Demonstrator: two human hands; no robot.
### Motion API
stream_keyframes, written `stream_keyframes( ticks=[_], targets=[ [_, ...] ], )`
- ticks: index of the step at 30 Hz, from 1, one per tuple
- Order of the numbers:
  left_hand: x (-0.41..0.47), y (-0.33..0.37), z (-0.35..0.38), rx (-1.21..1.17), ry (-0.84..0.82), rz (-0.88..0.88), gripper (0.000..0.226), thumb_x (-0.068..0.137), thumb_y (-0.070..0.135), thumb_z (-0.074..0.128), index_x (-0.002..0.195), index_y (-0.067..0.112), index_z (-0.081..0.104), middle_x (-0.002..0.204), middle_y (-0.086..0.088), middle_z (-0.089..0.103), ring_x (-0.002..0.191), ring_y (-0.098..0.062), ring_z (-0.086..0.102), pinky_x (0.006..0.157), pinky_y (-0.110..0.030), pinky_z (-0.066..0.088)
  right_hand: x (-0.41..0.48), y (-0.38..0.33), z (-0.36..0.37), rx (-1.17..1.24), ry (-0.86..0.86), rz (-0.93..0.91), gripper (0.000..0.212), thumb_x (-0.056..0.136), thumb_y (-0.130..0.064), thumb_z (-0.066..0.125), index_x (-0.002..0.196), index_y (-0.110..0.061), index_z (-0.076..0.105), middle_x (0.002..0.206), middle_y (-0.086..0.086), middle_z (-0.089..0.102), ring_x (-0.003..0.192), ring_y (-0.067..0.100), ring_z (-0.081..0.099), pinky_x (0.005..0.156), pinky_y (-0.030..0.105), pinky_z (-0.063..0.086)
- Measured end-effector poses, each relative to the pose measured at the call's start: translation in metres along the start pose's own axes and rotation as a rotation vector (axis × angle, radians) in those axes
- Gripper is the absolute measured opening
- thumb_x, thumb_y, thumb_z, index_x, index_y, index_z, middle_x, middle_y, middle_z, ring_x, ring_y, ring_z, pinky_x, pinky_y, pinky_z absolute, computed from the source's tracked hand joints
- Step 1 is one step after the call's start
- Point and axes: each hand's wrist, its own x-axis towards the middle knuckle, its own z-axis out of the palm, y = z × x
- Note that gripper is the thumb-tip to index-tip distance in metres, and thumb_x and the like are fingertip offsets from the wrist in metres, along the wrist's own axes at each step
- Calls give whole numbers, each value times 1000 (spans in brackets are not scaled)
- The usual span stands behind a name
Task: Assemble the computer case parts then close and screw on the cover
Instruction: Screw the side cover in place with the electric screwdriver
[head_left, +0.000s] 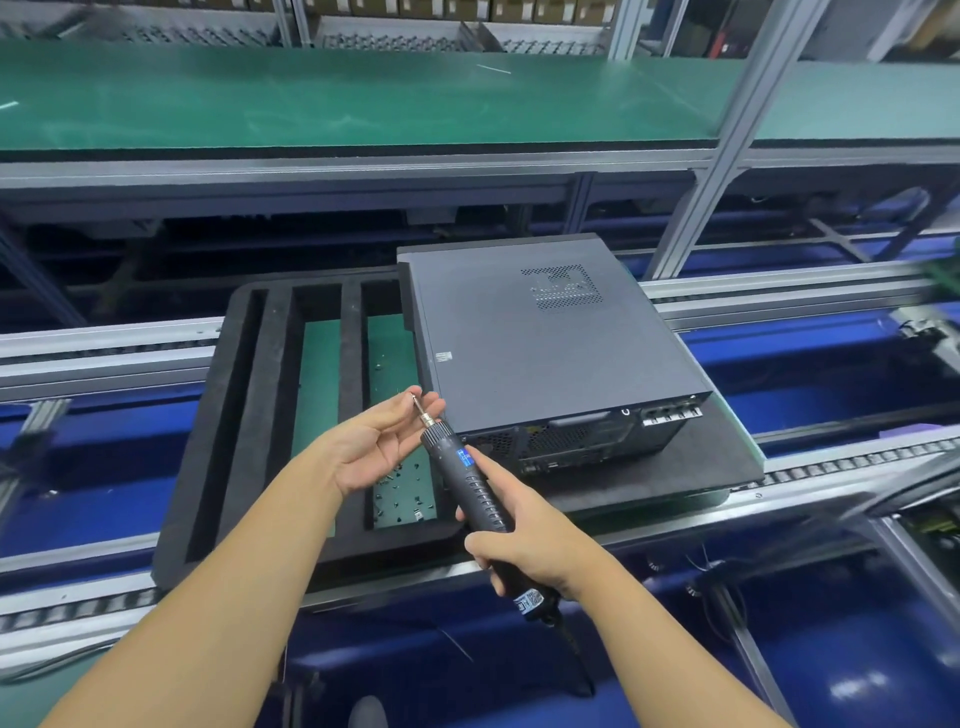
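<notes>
1. Computer case (582, 439): lying flat on the right part of the foam tray, rear port panel facing the person, well within reach beyond both hands.
2. Cover (493, 322): dark grey, seated on top of the case, perforated vent grille (563, 286) towards the far side, small label near the left edge.
3. Foam tray (244, 415): black, resting on the conveyor rails (104, 343); long slots on the left, two green-floored compartments in the middle.
4. Screws (402, 493): small, loose, scattered in the near end of the right-hand green compartment, just below the left hand.
5. Electric screwdriver (467, 483): black, slim, tilted with the bit (415, 402) pointing up and away to the left; blue display lit on the body, label at the rear end, cable (571, 644) trailing down.
6. Right hand (524, 545): fingers wrapped round the lower body of the screwdriver, forefinger stretched along it towards the display.
7. Left hand (379, 441): palm up, fingers loosely extended; thumb and forefinger tips either side of the bit tip. Pinching or merely touching: cannot tell.
8. Bench (363, 98): green-topped, running across behind the conveyor, aluminium frame posts to its right.
</notes>
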Motion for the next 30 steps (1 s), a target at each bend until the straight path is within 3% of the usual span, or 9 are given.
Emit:
stream_keyframes(
  ticks=[3, 8, 15, 18, 21, 23, 24, 27, 30],
  targets=[
    [-2, 1, 4, 58, -39, -26, 29, 84, 7, 62, 113, 4, 60, 120, -18, 69, 110, -24, 69, 74, -30, 60, -6, 2, -2, 19, -1, -20, 94, 76, -12, 70, 142, -70, 34, 105, -5, 65, 65, 21, 60, 54, 35, 54],
    [0, -7, 18, 197, -47, -26, 23, 87, 11, 60, 110, 5, 64, 108, -10, 74, 103, -17, 72, 75, -27, 59, -18, 10, -8, 43, 38, -31, 96, 77, -12, 70, 145, -68, 32, 110, -2, 65, 63, 21, 61, 55, 36, 55],
    [-2, -7, 47, 661, -1, 24, 20, 93, 10, 62, 107, -1, 71, 109, -18, 74, 96, -21, 73, 73, -23, 58, -37, 24, -18, 68, 84, -66, 96, 78, -12, 70, 144, -69, 31, 109, -6, 66, 64, 20, 62, 55, 35, 55],
    [-3, -12, 66, 932, 9, 43, 14, 91, 13, 68, 91, 5, 79, 95, -18, 75, 83, -18, 73, 71, -23, 58, -50, 30, -23, 85, 103, -76, 96, 77, -10, 70, 145, -68, 32, 107, -7, 66, 65, 18, 62, 54, 34, 55],
    [2, -9, 79, 1541, 90, 213, 20, 84, 42, 76, 79, 23, 81, 77, -2, 75, 78, -11, 71, 73, -28, 57, -65, 36, -31, 102, 143, -71, 96, 76, -10, 69, 145, -67, 33, 105, -9, 66, 63, 18, 61, 54, 33, 54],
    [8, -9, 88, 1933, 124, 445, 22, 79, 51, 77, 90, 31, 76, 91, 15, 70, 97, -10, 64, 85, -31, 51, -74, 41, -37, 110, 180, -53, 96, 76, -11, 69, 145, -67, 33, 106, -7, 65, 64, 18, 61, 55, 34, 55],
    [12, -11, 90, 2052, 87, 517, 33, 78, 51, 78, 104, 31, 72, 108, 13, 66, 110, -14, 59, 93, -34, 48, -78, 44, -39, 113, 195, -43, 96, 76, -11, 69, 145, -66, 33, 107, -6, 65, 65, 18, 61, 56, 34, 55],
    [30, -21, 90, 2260, -44, 526, 74, 75, 52, 79, 141, 35, 50, 158, 1, 33, 142, -25, 35, 112, -47, 36, -87, 51, -43, 119, 227, -17, 94, 79, -10, 69, 148, -63, 32, 112, 1, 63, 68, 17, 61, 57, 36, 55],
    [47, -28, 81, 2316, -66, 519, 88, 75, 52, 79, 150, 42, 34, 166, 3, 14, 151, -25, 17, 119, -50, 23, -92, 55, -44, 117, 241, 5, 94, 79, -12, 69, 149, -62, 31, 116, 5, 61, 69, 18, 61, 58, 36, 55]
  ],
)
